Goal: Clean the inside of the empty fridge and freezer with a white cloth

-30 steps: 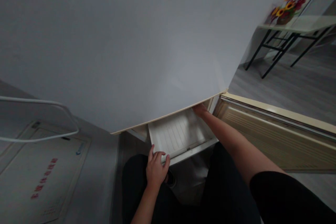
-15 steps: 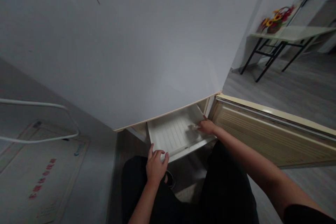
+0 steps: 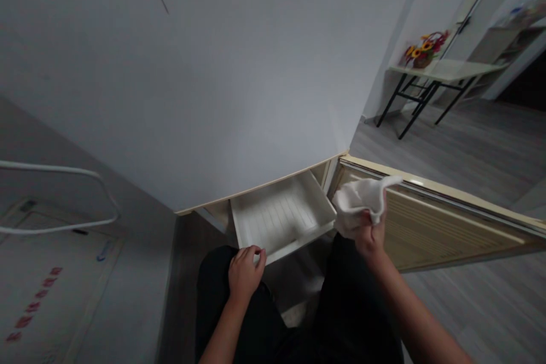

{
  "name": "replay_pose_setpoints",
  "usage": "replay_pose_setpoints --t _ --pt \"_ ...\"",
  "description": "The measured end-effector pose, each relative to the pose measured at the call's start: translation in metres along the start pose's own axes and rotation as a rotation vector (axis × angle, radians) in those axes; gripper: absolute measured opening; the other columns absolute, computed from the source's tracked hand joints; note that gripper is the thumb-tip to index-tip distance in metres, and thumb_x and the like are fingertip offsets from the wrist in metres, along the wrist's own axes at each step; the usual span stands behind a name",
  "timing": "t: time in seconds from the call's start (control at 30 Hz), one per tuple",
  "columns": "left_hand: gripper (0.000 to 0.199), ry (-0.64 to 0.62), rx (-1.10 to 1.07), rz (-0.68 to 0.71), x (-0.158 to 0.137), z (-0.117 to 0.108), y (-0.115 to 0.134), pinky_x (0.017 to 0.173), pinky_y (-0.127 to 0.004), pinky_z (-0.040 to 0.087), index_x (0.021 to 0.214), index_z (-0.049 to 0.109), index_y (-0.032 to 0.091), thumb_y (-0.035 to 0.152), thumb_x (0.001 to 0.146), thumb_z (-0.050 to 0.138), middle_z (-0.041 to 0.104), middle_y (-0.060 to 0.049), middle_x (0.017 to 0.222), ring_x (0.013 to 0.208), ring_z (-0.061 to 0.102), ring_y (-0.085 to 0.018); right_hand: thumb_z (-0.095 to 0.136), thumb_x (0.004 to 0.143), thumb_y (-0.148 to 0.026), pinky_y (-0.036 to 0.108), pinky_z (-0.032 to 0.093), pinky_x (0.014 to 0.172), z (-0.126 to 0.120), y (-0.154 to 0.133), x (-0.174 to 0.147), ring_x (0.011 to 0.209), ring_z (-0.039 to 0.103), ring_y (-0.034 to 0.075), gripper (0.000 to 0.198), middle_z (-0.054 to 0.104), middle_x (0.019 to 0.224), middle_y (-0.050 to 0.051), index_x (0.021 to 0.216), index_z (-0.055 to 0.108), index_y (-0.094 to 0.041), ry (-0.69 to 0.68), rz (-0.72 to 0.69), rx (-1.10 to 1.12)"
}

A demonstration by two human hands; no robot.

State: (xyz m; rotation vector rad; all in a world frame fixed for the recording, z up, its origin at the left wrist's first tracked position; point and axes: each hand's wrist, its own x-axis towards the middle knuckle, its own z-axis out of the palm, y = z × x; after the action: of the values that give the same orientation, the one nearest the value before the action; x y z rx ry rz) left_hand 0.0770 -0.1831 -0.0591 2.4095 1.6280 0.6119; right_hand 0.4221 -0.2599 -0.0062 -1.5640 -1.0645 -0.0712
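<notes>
A white pull-out drawer (image 3: 279, 213) with a ribbed floor juts from the low cabinet opening in front of my knees. My left hand (image 3: 247, 273) has its fingers curled over the drawer's near left corner. To the right of the drawer, my right hand (image 3: 372, 236) is closed around a bunched white cloth (image 3: 358, 202), held up in front of the open door. One end of the cloth sticks out to the right. The fingers of my right hand are partly covered by its folds.
The cabinet door (image 3: 439, 216) stands swung open on the right. A large pale panel (image 3: 256, 68) rises above the drawer. At left are a white bent rail (image 3: 55, 168) and a flat carton (image 3: 51, 284) with red lettering. Farther off, a table (image 3: 452, 70) bears a flower basket (image 3: 424, 57).
My right hand has come up out of the drawer and moved right, now showing the white cloth. My left hand has curled more at the drawer's corner. The view has shifted slightly rightward.
</notes>
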Motion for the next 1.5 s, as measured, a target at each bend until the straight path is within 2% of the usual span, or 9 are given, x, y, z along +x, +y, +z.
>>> replay_pose_setpoints --t 0.03,0.1,0.13,0.2,0.27,0.43,0.6,0.83,1.5 --pt "0.03 -0.009 -0.009 0.003 0.0 0.0 -0.001 0.078 -0.035 0.048 0.084 0.068 0.025 0.041 0.097 0.046 0.074 -0.004 0.087 0.087 0.07 -0.024 0.045 0.098 -0.041 0.055 0.031 0.12 0.011 0.004 0.009 0.147 0.035 0.033 0.061 0.04 0.156 0.017 0.155 0.036 -0.021 -0.073 -0.136 -0.097" --pt "0.03 -0.026 -0.027 0.015 -0.001 0.0 -0.003 0.079 -0.035 0.048 0.085 0.068 0.025 0.041 0.097 0.046 0.074 -0.004 0.088 0.089 0.07 -0.023 0.052 0.092 -0.032 0.055 0.036 0.116 0.037 0.016 0.026 0.144 0.04 0.035 0.057 0.046 0.153 0.017 0.149 0.048 -0.022 -0.363 -0.313 -0.333" --pt "0.029 -0.025 -0.032 0.021 -0.002 0.0 -0.004 0.079 -0.035 0.048 0.085 0.068 0.025 0.041 0.097 0.047 0.074 -0.003 0.088 0.09 0.07 -0.023 0.053 0.09 -0.026 0.053 0.041 0.112 0.051 0.023 0.034 0.14 0.045 0.034 0.057 0.051 0.149 0.017 0.147 0.051 -0.023 -0.549 -0.307 -0.44" --pt "0.029 -0.012 -0.032 0.023 -0.003 0.002 -0.005 0.079 -0.035 0.047 0.084 0.067 0.024 0.041 0.097 0.048 0.074 -0.003 0.087 0.089 0.069 -0.023 0.052 0.089 -0.017 0.044 0.047 0.106 0.077 0.039 0.044 0.131 0.056 0.03 0.057 0.059 0.141 0.017 0.146 0.053 -0.022 -0.833 -0.182 -0.613" --pt "0.028 0.001 -0.033 0.015 -0.003 0.003 -0.006 0.079 -0.035 0.047 0.084 0.067 0.024 0.041 0.097 0.048 0.073 -0.003 0.086 0.087 0.069 -0.023 0.05 0.091 -0.014 0.039 0.048 0.104 0.097 0.053 0.049 0.127 0.06 0.027 0.058 0.057 0.143 0.019 0.149 0.051 -0.019 -0.951 -0.082 -0.702" --pt "0.028 0.009 -0.026 0.012 -0.003 0.008 -0.008 0.079 -0.035 0.045 0.083 0.066 0.024 0.041 0.097 0.049 0.073 -0.003 0.086 0.088 0.068 -0.023 0.046 0.094 -0.015 0.04 0.046 0.107 0.114 0.063 0.048 0.132 0.056 0.031 0.062 0.042 0.155 0.021 0.156 0.042 -0.022 -0.917 -0.034 -0.769" --pt "0.027 0.033 -0.022 0.013 -0.003 0.008 -0.007 0.077 -0.035 0.045 0.079 0.065 0.024 0.04 0.096 0.052 0.072 -0.002 0.083 0.084 0.068 -0.022 0.045 0.096 -0.019 0.037 0.044 0.109 0.111 0.059 0.047 0.134 0.053 0.029 0.06 0.046 0.152 0.018 0.156 0.041 -0.025 -0.92 0.001 -0.758" --pt "0.023 0.077 -0.048 0.023 -0.005 0.005 -0.004 0.076 -0.034 0.045 0.078 0.065 0.024 0.037 0.094 0.055 0.072 -0.002 0.081 0.081 0.068 -0.021 0.042 0.098 -0.024 0.036 0.05 0.098 0.11 0.064 0.044 0.112 0.068 0.028 0.057 0.055 0.143 0.019 0.155 0.042 -0.024 -0.931 0.099 -0.686" --pt "0.019 0.119 -0.085 0.039 -0.007 0.011 -0.009 0.076 -0.033 0.046 0.078 0.062 0.024 0.033 0.094 0.056 0.07 -0.001 0.079 0.079 0.067 -0.02 0.047 0.097 -0.027 0.031 0.049 0.091 0.106 0.064 0.047 0.106 0.07 0.026 0.05 0.068 0.126 0.017 0.147 0.051 -0.02 -0.917 0.097 -0.605"
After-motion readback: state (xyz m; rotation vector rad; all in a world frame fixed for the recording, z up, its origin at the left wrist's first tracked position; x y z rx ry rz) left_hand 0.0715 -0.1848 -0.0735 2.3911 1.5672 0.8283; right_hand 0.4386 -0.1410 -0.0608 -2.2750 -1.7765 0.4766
